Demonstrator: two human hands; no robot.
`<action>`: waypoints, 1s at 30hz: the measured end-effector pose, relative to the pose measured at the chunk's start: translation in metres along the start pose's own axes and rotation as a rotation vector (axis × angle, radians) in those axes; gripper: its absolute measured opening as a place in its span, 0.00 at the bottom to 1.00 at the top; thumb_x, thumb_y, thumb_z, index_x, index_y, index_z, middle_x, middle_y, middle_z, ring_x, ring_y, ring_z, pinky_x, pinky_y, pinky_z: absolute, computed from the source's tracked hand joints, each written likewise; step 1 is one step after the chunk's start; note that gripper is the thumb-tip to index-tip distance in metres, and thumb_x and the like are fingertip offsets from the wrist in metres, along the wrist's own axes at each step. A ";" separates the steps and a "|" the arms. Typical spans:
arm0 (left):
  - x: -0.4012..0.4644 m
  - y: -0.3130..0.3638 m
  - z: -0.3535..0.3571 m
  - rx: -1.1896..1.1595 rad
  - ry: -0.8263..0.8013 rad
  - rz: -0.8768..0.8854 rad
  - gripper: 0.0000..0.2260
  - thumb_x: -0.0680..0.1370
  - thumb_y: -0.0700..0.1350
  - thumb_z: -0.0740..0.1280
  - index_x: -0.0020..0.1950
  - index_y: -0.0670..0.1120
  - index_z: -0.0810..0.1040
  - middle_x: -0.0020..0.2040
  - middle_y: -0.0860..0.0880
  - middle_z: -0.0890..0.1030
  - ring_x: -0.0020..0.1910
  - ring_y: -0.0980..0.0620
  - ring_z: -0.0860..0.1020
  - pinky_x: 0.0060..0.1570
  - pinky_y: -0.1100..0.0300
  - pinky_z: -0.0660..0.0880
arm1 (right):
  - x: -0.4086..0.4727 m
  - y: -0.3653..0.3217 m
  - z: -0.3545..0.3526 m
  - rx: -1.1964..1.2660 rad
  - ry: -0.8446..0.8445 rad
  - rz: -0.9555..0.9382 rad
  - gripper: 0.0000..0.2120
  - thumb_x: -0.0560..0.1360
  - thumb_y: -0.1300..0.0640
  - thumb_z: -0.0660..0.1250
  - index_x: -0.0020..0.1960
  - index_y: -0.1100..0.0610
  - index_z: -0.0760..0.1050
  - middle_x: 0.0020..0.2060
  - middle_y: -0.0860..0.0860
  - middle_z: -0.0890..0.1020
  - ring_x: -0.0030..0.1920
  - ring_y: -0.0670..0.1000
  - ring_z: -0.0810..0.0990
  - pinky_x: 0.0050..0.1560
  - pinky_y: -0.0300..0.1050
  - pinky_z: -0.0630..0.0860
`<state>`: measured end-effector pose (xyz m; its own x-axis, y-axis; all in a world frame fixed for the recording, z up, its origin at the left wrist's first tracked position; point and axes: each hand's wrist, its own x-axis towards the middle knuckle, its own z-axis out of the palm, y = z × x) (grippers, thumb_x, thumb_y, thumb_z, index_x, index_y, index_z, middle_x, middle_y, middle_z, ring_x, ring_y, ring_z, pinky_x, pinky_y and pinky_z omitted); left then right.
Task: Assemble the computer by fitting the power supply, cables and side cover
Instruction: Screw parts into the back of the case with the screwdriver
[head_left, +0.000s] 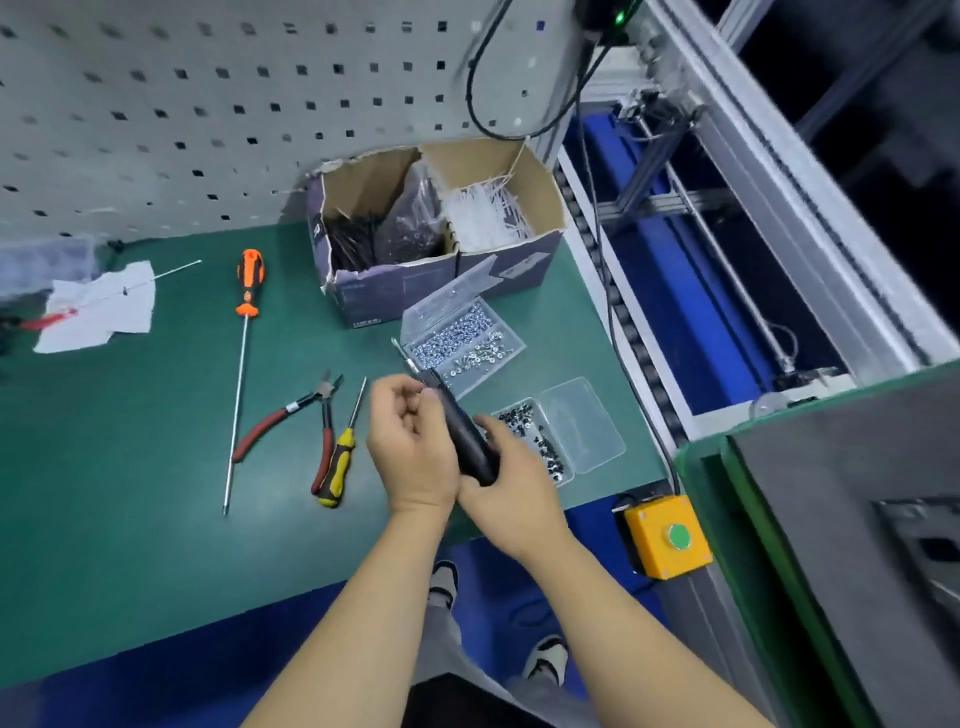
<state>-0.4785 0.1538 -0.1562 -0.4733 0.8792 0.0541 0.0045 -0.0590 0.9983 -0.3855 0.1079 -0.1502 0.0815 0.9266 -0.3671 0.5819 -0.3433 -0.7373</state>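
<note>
right hand wrapped round black driver handle | left hand pinching driver's upper end near bit | driver tilted above green table, near open screw boxes | pliers left

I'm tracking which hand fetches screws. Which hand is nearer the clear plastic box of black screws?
Right. The right hand grips the black electric screwdriver just beside the clear plastic box of black screws, overlapping its near edge. The left hand is farther left, beyond the screwdriver.
</note>
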 end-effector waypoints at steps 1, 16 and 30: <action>-0.004 0.015 0.013 -0.026 -0.024 0.044 0.02 0.74 0.43 0.62 0.43 0.49 0.72 0.35 0.57 0.75 0.34 0.62 0.72 0.36 0.70 0.68 | -0.006 -0.001 -0.017 0.112 0.014 -0.016 0.29 0.65 0.53 0.65 0.66 0.46 0.73 0.53 0.50 0.82 0.51 0.51 0.80 0.54 0.52 0.79; -0.256 0.176 0.245 -0.206 -1.585 -0.255 0.13 0.79 0.54 0.61 0.55 0.49 0.81 0.52 0.53 0.84 0.52 0.55 0.81 0.55 0.59 0.77 | -0.195 0.080 -0.289 0.543 1.206 0.080 0.16 0.70 0.58 0.66 0.54 0.43 0.79 0.46 0.48 0.85 0.48 0.51 0.83 0.50 0.51 0.80; -0.445 0.188 0.355 0.246 -1.952 -0.405 0.16 0.74 0.50 0.70 0.54 0.40 0.75 0.39 0.41 0.83 0.29 0.43 0.80 0.31 0.51 0.79 | -0.337 0.270 -0.415 -0.079 1.328 0.670 0.18 0.80 0.49 0.59 0.65 0.53 0.79 0.64 0.56 0.77 0.66 0.59 0.72 0.62 0.52 0.68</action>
<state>0.0455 -0.0806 0.0155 0.9332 0.0666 -0.3531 0.3414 0.1415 0.9292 0.0805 -0.2338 0.0098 0.9792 0.0784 0.1871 0.1767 -0.7826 -0.5969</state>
